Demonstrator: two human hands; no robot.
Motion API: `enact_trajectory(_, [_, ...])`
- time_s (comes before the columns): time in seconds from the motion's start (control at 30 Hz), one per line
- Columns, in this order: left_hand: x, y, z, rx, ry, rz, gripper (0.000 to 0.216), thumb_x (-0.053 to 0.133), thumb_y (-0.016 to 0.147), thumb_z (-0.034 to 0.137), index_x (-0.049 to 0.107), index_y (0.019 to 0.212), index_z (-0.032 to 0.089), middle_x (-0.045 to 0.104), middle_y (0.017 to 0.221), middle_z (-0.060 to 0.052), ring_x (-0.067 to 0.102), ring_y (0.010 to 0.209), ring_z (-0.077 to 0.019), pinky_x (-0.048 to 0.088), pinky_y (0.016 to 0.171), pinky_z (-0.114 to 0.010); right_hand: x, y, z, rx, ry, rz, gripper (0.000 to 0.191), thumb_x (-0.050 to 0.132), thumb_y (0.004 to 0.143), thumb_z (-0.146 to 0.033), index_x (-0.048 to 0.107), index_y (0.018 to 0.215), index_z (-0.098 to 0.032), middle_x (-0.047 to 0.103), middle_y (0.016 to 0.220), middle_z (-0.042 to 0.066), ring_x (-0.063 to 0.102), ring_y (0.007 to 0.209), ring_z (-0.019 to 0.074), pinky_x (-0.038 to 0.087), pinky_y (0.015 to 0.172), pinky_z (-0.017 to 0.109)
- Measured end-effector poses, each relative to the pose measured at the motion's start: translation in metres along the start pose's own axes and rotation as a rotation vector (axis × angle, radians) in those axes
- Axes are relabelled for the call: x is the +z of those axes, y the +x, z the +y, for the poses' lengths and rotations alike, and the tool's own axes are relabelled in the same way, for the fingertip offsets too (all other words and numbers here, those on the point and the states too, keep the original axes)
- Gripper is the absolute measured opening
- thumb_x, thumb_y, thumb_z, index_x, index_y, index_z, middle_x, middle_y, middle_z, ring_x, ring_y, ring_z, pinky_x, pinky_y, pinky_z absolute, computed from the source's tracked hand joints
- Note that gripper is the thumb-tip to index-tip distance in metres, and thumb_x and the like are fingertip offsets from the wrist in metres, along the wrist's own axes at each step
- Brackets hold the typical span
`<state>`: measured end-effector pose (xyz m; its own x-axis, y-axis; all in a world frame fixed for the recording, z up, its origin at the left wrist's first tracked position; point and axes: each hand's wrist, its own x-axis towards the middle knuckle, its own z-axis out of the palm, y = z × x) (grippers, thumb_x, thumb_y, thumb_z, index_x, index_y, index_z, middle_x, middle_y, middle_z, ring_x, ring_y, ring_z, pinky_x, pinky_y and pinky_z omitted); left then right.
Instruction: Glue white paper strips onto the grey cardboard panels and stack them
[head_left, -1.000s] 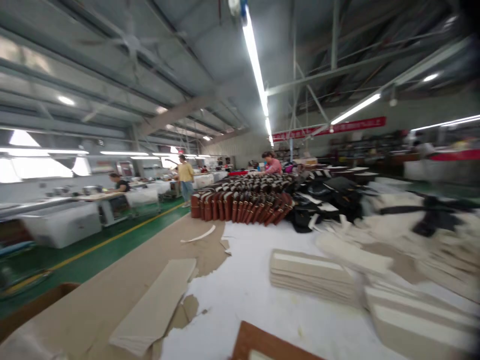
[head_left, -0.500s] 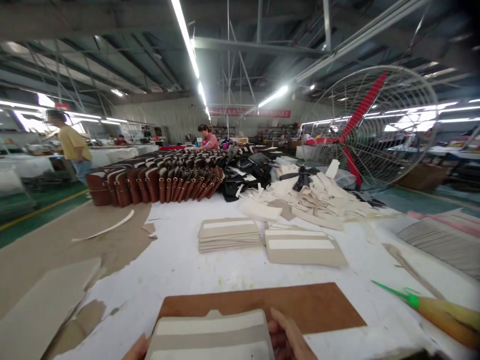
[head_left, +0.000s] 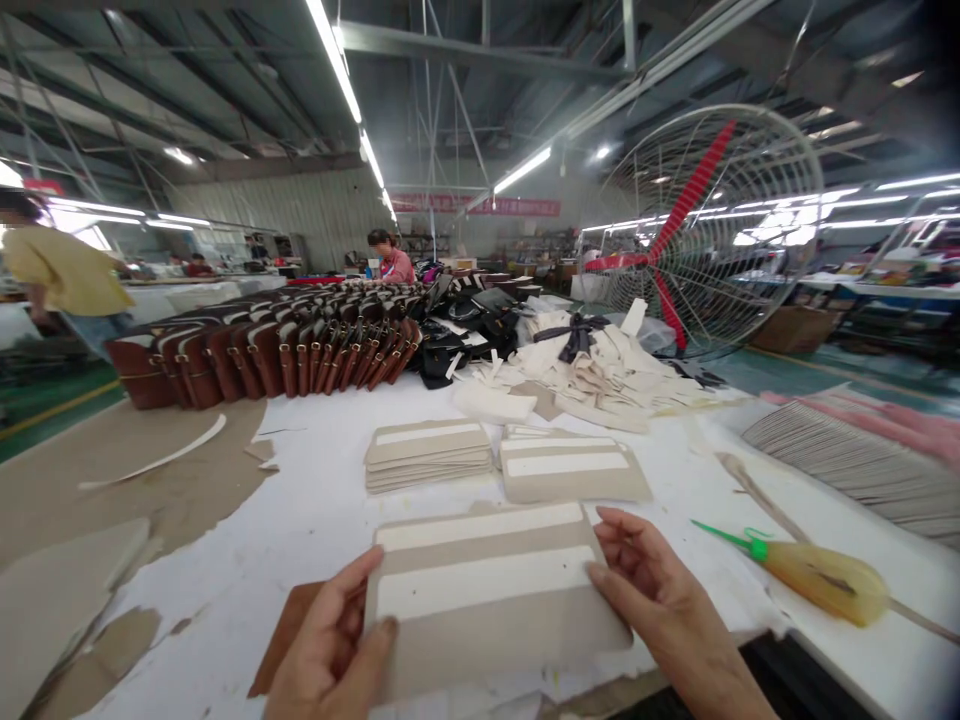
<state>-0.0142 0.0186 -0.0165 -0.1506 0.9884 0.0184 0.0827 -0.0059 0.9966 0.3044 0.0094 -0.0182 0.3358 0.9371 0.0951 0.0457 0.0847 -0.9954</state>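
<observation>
left hand [head_left: 330, 645]: bare, no glove, no ring to see
right hand [head_left: 664, 600]: bare, no glove, no ring to see
fingers [head_left: 611, 590]: short, plain nails (no polish that shows)
wrists: bare, no watch, no band
sleeves: none in the picture (the arms run off the bottom edge)

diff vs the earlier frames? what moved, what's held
Both hands raised the beige panel up into view; the left hand and right hand now grip its two ends, covering most of the brown board. The beige stacks, glue bottle and brown bags lie as before.
</observation>
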Motion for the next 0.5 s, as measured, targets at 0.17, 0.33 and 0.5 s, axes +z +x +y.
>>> enact_trajectory(0.17, [0.083,0.066,0.006,0.058,0.095,-0.176,0.066,0.061,0.079,0.034,0.051,0.142,0.016,0.076,0.110,-0.009,0.074,0.097,-0.0271,0.060,0.085,-0.038,-0.035,0.065,0.002,-0.064,-0.174,0.170,0.056,0.076,0.068,-0.048,0.062,0.117,-0.023,0.071,0.109,0.007,0.072,0.092,0.0234,0.060,0.081,0.036])
enact_trajectory(0.33, [0.152,0.121,0.007,0.196,0.189,-0.199,0.044,0.068,0.086,0.016,0.061,0.129,0.017,0.070,0.124,-0.010,0.068,0.112,-0.0258,0.052,0.105,-0.046,-0.061,0.123,0.017,-0.064,-0.281,0.252,0.040,0.066,0.078,-0.040,0.061,0.114,-0.024,0.073,0.108,0.007,0.073,0.090,0.0229,0.059,0.076,0.035])
enact_trajectory(0.5, [0.199,0.158,0.017,0.327,0.296,-0.195,0.038,0.070,0.099,0.038,0.060,0.130,0.018,0.064,0.131,-0.011,0.063,0.119,-0.0290,0.050,0.107,-0.055,-0.073,0.172,0.033,-0.050,-0.498,0.354,0.027,0.066,0.096,-0.036,0.063,0.116,-0.018,0.070,0.109,0.006,0.069,0.091,0.0199,0.057,0.082,0.039])
